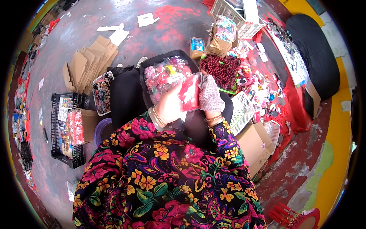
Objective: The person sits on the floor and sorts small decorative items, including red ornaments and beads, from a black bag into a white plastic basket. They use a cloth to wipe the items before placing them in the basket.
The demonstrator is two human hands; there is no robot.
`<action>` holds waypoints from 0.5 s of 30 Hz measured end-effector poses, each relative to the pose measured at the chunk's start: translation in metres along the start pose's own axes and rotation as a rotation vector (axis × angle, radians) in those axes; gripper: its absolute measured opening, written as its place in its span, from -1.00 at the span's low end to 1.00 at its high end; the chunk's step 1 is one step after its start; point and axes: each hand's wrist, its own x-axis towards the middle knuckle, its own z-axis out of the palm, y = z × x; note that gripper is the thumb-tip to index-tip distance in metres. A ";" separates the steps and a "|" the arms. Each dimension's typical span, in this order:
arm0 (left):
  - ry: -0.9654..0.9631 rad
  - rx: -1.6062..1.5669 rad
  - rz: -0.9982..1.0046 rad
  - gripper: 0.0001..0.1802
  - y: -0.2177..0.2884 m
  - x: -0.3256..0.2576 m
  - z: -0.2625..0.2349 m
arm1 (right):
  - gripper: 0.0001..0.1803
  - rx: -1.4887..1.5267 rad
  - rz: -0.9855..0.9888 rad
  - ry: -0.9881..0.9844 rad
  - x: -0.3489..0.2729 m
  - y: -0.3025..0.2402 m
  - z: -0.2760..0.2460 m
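A clear plastic bag with something red inside (189, 91) is held up between my hands over my lap. My left hand (169, 104) is bare and closed on the bag's left side. My right hand (211, 94) wears a fuzzy pinkish-grey glove and grips the right edge, its fingertips partly hidden. Just beyond the bag, a black tray (144, 82) rests by my knees, heaped with pink, red and white items in clear wrapping (162, 72). What exactly the red contents are, I cannot make out.
Dark red beads (221, 66) fill a green-rimmed tray right of my hands. White baskets (242, 112) and a cardboard box (257, 147) stand at my right. On the left are a black crate (57, 126), a purple bucket (102, 131) and folded cardboard (89, 63).
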 end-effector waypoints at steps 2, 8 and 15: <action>0.022 -0.095 -0.017 -0.52 0.005 0.000 -0.001 | -0.68 -0.087 -0.025 -0.101 -0.003 0.004 -0.001; 0.104 -0.094 0.150 -0.48 0.009 0.008 -0.007 | -0.79 0.007 -0.086 -0.089 0.006 0.036 0.013; 0.155 -0.215 0.158 -0.50 0.015 0.009 -0.023 | -0.80 -0.714 -0.281 -0.071 -0.018 -0.070 -0.008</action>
